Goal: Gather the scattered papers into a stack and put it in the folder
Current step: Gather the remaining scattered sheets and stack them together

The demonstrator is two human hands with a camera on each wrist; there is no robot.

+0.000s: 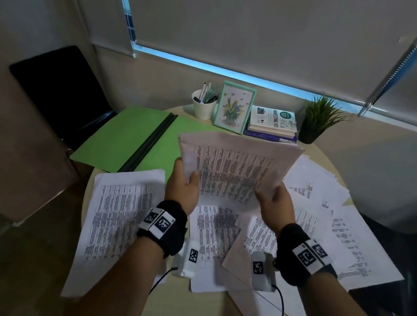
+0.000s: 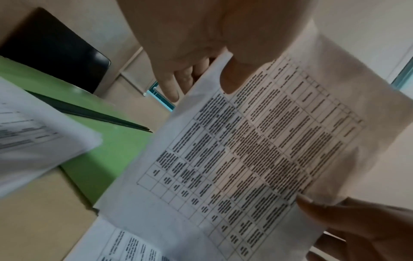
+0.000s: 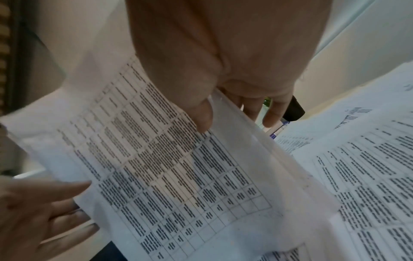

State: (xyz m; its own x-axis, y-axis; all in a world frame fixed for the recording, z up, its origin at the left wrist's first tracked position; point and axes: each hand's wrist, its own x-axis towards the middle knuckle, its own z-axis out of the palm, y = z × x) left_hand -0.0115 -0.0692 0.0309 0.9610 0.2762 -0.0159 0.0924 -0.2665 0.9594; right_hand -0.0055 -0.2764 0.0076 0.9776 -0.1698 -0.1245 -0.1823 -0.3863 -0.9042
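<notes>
Both hands pinch the paper stack (image 1: 234,170), left hand (image 1: 183,183) and right hand (image 1: 274,202) at its sides. Probably several sheets. Tap the edges even, then lay it in the green folder (image 1: 128,137).

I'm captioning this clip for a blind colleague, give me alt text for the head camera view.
Both hands, left hand and right hand, hold a sheaf of printed papers above a round table strewn with loose sheets. An open green folder lies behind on the left; a pen cup, framed picture, books and plant stand at the back.
</notes>
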